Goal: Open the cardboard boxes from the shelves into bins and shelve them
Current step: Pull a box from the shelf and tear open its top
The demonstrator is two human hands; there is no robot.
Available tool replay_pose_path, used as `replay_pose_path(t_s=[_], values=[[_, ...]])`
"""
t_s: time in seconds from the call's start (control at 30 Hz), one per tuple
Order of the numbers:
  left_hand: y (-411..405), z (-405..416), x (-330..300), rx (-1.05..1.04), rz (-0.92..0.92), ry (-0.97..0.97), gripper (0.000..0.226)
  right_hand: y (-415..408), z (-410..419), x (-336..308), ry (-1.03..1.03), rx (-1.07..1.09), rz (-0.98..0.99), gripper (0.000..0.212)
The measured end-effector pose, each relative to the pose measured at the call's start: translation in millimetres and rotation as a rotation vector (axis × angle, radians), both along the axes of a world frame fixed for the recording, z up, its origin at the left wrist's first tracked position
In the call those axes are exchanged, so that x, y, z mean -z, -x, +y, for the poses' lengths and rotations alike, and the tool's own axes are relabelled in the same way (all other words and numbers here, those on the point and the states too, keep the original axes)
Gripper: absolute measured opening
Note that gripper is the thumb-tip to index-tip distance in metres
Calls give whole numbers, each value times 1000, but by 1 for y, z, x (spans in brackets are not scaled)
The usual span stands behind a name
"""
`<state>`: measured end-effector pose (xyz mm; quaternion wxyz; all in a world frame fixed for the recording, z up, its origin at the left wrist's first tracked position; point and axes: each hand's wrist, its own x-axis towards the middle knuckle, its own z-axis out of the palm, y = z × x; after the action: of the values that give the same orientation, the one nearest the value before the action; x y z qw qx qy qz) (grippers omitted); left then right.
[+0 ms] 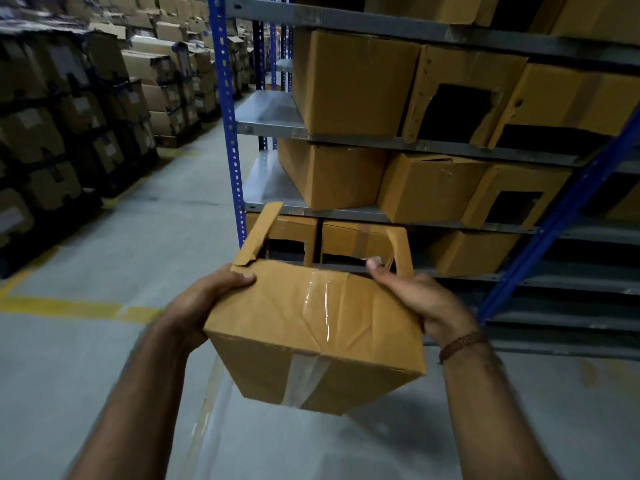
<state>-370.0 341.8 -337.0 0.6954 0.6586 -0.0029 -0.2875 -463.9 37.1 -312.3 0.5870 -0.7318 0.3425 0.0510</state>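
A brown cardboard box sealed with clear tape (317, 332) is held in the air near the camera, above the grey concrete floor (138, 237) and in front of the low shelves. Its far end is open, with two flaps standing up. The left hand (207, 301) grips the box's left side, thumb pressed on the top face. The right hand (420, 299) grasps the right far corner, fingers curled over the edge by the right flap; a brown braided wristband (462, 344) circles that wrist. To the right and farther off stands a blue-and-grey metal shelving rack (230, 133) holding cardboard bins with cut-out fronts (460, 98). At far left, stacked dark-strapped cartons (69, 109) line the aisle, somewhat blurred. A yellow floor line (69, 306) runs at left.
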Motion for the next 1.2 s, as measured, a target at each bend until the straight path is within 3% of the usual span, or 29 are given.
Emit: replay_pose_path(t_s=[0.07, 0.2, 0.27, 0.33, 0.43, 0.57, 0.8, 1.07, 1.2], values=[[0, -1, 5, 7, -13, -64, 62, -7, 9, 21, 126, 106, 50, 87], [-3, 0, 11, -9, 51, -154, 75, -7, 23, 36, 294, 219, 17, 32], [-3, -7, 8, -24, 59, -233, 81, -7, 28, 40, 340, 215, -3, 17], [-4, -18, 9, -45, -41, -404, 68, -7, 37, 43, 416, 190, -21, 12], [-6, -33, 18, -270, -192, -664, 40, -7, 40, 44, 491, 188, -35, 9], [1, -39, 22, -357, -352, -840, 38, -3, 34, 40, 481, 250, -18, 12], [10, -42, 18, -462, -465, -767, 46, 7, 39, 33, 526, 323, -131, 2], [15, -35, 4, -640, -675, -562, 35, 17, 46, -3, 563, 333, -415, 7], [22, -34, -12, -723, -753, -476, 19, 25, 50, -26, 616, 345, -589, 27]])
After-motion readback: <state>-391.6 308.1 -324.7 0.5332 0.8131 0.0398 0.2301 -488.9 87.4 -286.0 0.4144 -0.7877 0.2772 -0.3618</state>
